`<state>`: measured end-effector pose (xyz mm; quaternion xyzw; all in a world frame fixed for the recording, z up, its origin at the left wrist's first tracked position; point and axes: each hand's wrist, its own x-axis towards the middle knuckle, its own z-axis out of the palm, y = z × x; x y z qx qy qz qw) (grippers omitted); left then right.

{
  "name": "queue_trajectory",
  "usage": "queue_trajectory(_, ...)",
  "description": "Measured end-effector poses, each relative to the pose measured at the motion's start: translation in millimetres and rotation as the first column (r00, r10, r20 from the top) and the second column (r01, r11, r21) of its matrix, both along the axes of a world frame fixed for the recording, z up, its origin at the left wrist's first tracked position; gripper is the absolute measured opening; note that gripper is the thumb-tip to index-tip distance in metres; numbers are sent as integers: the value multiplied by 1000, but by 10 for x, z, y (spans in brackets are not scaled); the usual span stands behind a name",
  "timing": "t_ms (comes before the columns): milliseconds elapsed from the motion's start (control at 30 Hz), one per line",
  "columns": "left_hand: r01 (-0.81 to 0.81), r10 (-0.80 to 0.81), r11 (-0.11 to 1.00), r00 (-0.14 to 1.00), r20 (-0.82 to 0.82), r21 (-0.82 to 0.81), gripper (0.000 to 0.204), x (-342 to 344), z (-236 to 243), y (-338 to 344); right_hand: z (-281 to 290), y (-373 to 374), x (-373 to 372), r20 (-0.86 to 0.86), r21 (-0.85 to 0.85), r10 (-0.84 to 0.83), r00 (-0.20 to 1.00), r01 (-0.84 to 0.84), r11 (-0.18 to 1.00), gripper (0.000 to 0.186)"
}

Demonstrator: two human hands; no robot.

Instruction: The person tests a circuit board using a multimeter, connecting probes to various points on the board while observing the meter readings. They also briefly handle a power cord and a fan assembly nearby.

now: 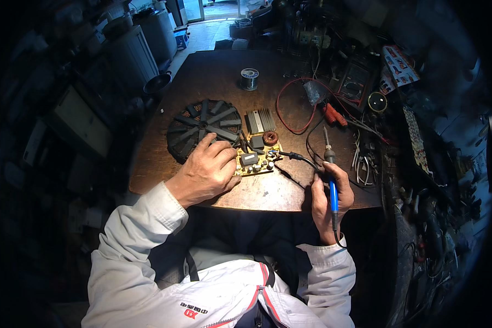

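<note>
Workshop: dim and crowded, with cabinets on the left, shelves of tools on the right and a lit doorway at the far end.
Table (268,191): dark wood, worn, with the person seated at its near edge in a pale jacket.
Coil disc (204,128): round, black and ribbed, lying flat left of centre.
Circuit board (258,153): yellowish, just right of the disc, carrying a finned heat sink (260,120) and a copper ring coil (270,138).
Left hand (209,171): palm down, fingers curled loosely, resting across the disc's near rim and the board's left edge; it grips nothing that shows.
Right hand (328,199): closed around a blue-handled soldering iron (331,175), tip pointing away, right of the board and clear of it.
Red wire (295,106): looped behind the board.
Solder spool (250,78): small, far side of the table.
</note>
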<state>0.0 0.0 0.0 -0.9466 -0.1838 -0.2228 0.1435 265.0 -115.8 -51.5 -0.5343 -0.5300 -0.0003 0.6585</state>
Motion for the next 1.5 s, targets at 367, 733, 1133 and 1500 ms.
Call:
queue_trajectory(367, 64, -45, 996, 953, 298, -54, 20, -69, 273, 79, 516, 52, -74, 55, 87, 103, 993, -107, 990, 38)
queue_trajectory(733, 104, 59, 968, 793, 607, -230, 29, -203, 599, 561, 928, 458, -159, 53, 101, 226, 973, -230, 968, 45)
queue_trajectory(1133, 122, 243, 858, 758, 605, -498, 30, -162, 565, 814, 463, 856, -95, -14, -53, 167, 986, -168, 984, 33)
queue_trajectory(1500, 154, 274, 803, 763, 585, -577, 29, -215, 566, 811, 433, 826, -94, -1, -22, 185, 983, -184, 983, 35)
